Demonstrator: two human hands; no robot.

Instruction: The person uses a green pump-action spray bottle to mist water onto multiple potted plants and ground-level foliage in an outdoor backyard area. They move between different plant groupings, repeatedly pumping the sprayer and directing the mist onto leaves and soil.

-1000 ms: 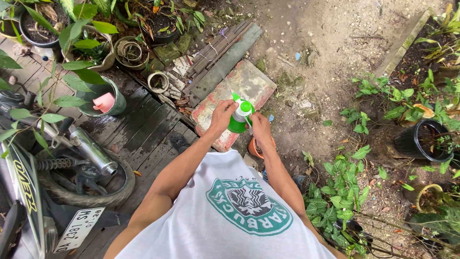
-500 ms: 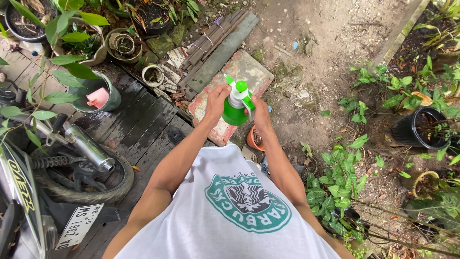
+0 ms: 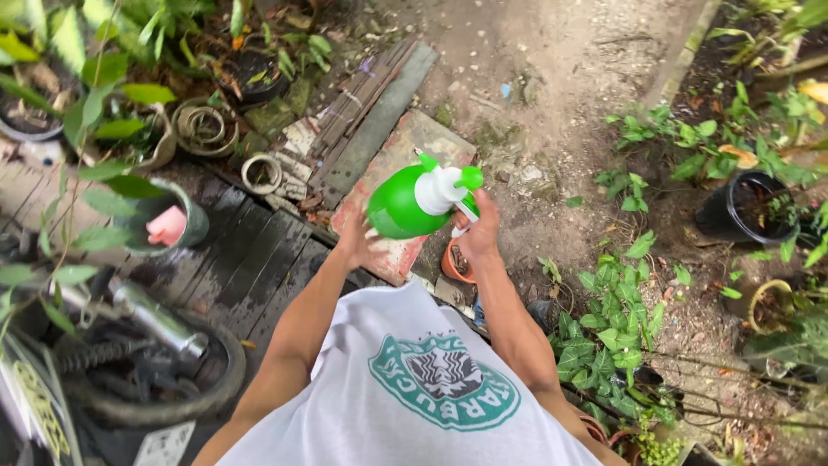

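While round green plastic spray bottle (image 3: 405,205) lies tilted sideways between both hands, right hand (image 3: 479,231) fingers wrap white trigger head; left hand (image 3: 360,243) fingers spread under base; no spray visible, nearby plants unsprayed.

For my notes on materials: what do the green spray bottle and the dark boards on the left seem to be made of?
The spray bottle looks like smooth glossy plastic: bright even green body with light highlights, white pump head. The boards look like weathered wood, dark and perhaps damp: long parallel planks with gaps. The left hand touches the bottle's base; the right hand grips its head.
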